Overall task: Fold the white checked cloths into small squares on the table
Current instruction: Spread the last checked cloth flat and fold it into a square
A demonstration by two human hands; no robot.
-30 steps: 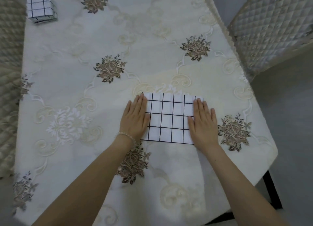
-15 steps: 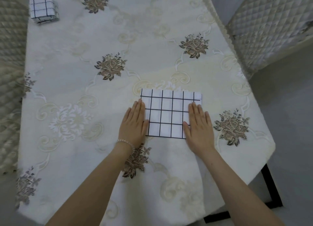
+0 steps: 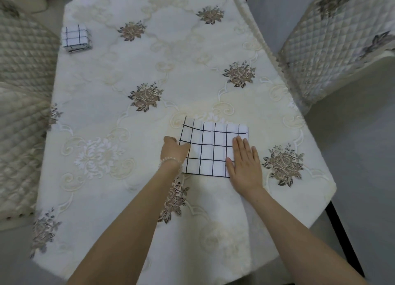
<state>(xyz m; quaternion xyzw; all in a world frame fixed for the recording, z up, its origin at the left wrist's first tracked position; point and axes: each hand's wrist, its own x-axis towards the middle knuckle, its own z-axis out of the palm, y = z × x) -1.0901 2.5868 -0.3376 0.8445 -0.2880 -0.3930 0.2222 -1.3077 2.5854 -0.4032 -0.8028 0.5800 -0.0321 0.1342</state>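
Two hands on checked cloth (image 3: 213, 150): left hand (image 3: 174, 150) pinching raised edge, right hand (image 3: 245, 162) flat, fingers spread.

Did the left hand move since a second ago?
Yes. The left hand no longer lies flat on the white checked cloth; it now grips the cloth's left edge and lifts it, while the right hand presses flat near the brown embroidered flower.
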